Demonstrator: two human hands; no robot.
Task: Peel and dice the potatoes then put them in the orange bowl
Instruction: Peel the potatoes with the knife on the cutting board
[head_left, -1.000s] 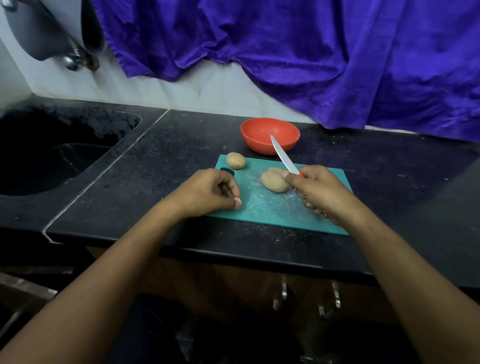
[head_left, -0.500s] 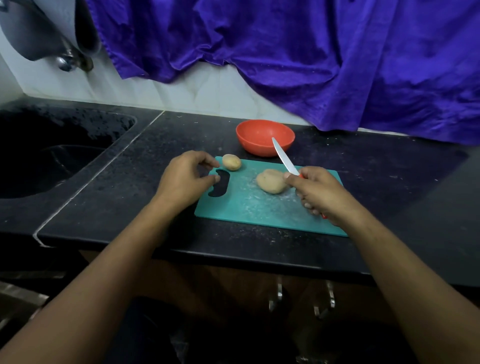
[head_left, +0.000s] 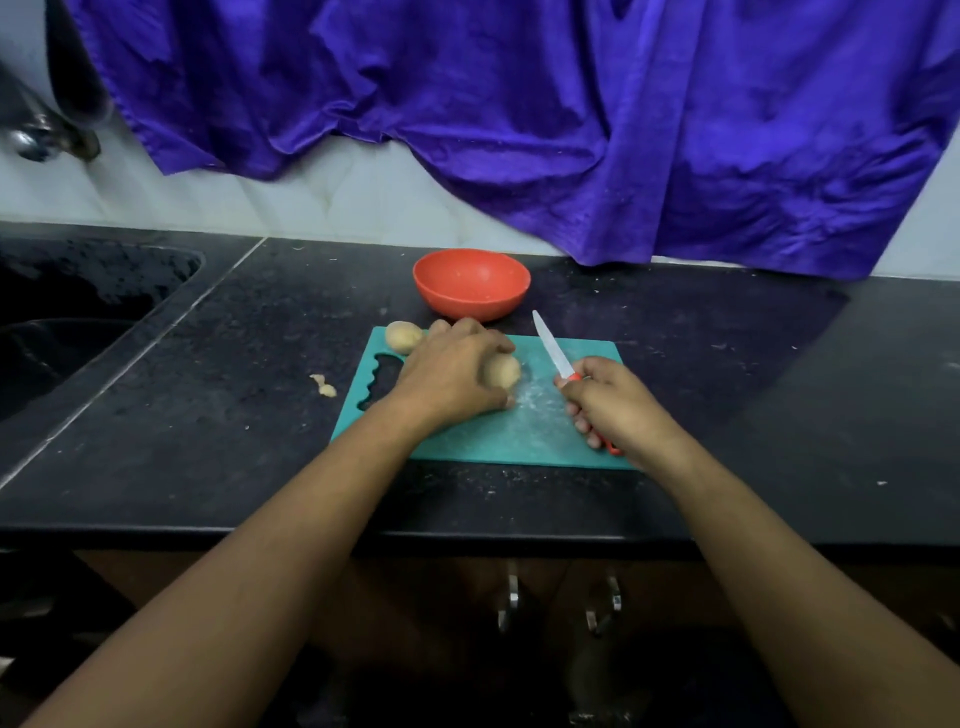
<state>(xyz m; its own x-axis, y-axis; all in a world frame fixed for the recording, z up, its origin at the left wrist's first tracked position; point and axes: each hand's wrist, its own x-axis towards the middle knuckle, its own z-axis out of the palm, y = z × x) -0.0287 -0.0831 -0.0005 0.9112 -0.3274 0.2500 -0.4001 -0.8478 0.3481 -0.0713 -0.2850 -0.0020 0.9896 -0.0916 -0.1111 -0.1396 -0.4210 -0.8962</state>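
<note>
The left hand (head_left: 457, 374) is reaching over the green cutting board (head_left: 519, 439) and its fingers are curling around the bigger potato (head_left: 503, 371), which is lying on the middle of the board. The right hand (head_left: 618, 405) is clenching the red handle of the knife (head_left: 551, 351) at the right part of the board; the white blade is pointing to the far left, above the board, and is not touching the potato. A smaller potato (head_left: 402, 335) is sitting at the far left corner of the board, just beside the left hand's fingers. The orange bowl (head_left: 471, 283) is standing on the dark surface (head_left: 208, 415) just behind the board. A small piece of peel (head_left: 323, 385) is lying on the surface left of the board. A sink (head_left: 62, 322) is showing at the far left, and a purple cloth (head_left: 519, 130) is hanging on the wall behind.
</note>
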